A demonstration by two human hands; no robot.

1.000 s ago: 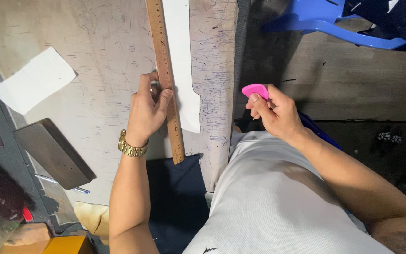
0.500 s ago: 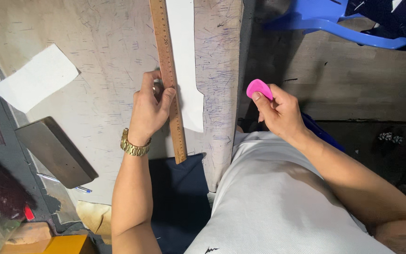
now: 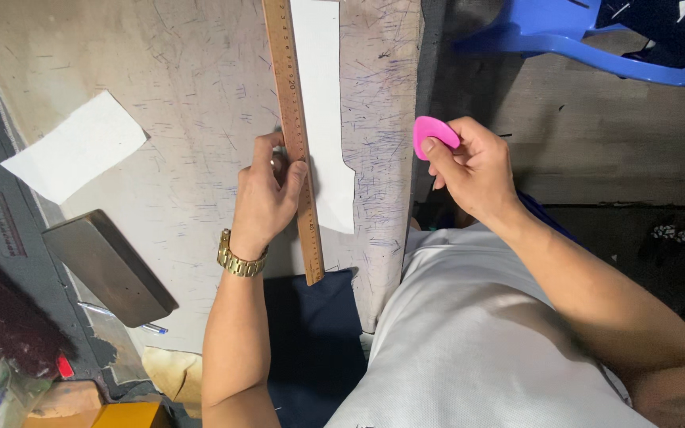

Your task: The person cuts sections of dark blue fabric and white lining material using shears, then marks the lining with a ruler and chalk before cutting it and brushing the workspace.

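Looks like a tailor's/pattern-cutting workshop. Worn worktable (image 3: 168, 95) w/ pen scratches all over, long wooden ruler (image 3: 295, 135) on white pattern pieces (image 3: 323, 103), pink tailor's chalk (image 3: 432, 133), metal weight block (image 3: 109, 265). Blue plastic chair (image 3: 564, 40) on bare floor.

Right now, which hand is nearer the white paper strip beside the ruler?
Left. The left hand presses the ruler that borders the paper strip; the right hand is off the table edge, holding pink chalk.

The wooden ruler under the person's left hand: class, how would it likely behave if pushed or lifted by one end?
The wooden ruler looks long, thin and straight, so probably stiff and light. Lying flat on the table, it would likely slide, not roll. The left hand pressing on it suggests that it shifts easily.
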